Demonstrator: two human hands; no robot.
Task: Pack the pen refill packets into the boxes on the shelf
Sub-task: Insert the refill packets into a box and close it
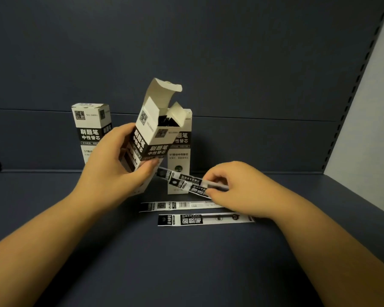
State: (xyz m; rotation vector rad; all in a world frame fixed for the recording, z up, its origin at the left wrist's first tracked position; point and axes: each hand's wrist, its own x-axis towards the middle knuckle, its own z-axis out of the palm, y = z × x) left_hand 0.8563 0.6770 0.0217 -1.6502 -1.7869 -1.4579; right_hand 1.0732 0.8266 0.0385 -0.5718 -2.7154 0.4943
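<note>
My left hand (115, 165) grips an open white and black refill box (152, 134), tilted, its top flap raised and dark packets showing inside. My right hand (235, 187) pinches a few pen refill packets (184, 181) just above the shelf, their ends pointing left toward the box. Two more refill packets lie flat on the shelf in front: one (177, 206) partly under my right hand, another (205, 219) nearer me.
A closed box (91, 127) stands at the back left. Another box (180, 156) stands behind the held one. The dark blue shelf floor (186, 262) meets a back panel, and a pale slotted upright (353, 96) bounds the right side.
</note>
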